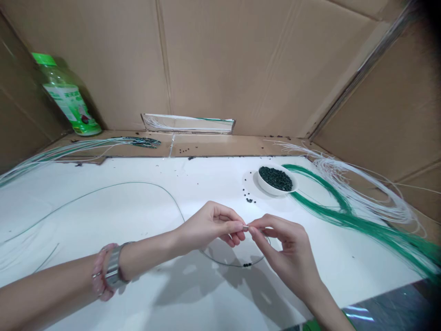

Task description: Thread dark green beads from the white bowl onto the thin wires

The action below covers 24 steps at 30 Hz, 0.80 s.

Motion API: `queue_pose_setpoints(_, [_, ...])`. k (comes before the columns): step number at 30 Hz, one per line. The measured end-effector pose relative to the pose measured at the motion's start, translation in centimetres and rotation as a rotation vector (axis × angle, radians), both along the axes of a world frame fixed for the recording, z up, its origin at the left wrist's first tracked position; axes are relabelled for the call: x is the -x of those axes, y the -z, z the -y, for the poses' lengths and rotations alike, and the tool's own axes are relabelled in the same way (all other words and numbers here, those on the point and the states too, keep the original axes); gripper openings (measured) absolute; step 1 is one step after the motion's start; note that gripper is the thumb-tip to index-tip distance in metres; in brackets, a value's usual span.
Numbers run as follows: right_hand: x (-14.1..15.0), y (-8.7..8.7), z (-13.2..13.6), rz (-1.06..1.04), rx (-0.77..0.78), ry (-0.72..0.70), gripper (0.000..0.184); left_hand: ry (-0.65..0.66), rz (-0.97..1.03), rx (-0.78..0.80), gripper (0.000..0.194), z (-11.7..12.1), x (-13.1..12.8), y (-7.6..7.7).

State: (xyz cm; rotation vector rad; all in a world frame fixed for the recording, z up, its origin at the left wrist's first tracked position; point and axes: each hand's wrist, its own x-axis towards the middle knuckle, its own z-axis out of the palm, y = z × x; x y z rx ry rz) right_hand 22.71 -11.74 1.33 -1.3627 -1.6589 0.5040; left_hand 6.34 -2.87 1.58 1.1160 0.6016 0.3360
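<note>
Closest to view, the left hand (206, 227) and right hand (287, 248) pinch a small silver piece (245, 228) between their fingertips, just in front of a white bowl (272, 192) of dark green beads (275, 178). A thin wire (230, 261) sags below the hands, carrying a few dark beads (247, 265). Green strands (344, 216) and white strands (365, 193) lie right of the bowl. A loosened pinch could drop the silver piece, and tilting the wire could let the beads slide off.

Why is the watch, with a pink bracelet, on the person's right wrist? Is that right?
No: the head view shows the watch and pink bracelet on the person's left wrist, not the right.
</note>
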Motion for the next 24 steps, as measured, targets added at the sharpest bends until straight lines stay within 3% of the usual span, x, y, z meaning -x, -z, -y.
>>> queue_pose_setpoints(4, [0.1, -0.2, 0.0, 0.140, -0.112, -0.004, 0.013, 0.025, 0.009, 0.007, 0.018, 0.0, 0.2, 0.3])
queue_pose_setpoints(14, [-0.2, 0.0, 0.0, 0.212, -0.130, -0.047, 0.010, 0.031, -0.006, 0.106, 0.017, 0.0, 0.2, 0.4])
queue_pose_setpoints(24, [0.2, 0.7, 1.1, 0.106, -0.167, 0.045, 0.014, -0.046, -0.046, -0.347, 0.017, 1.1, -0.5, 0.1])
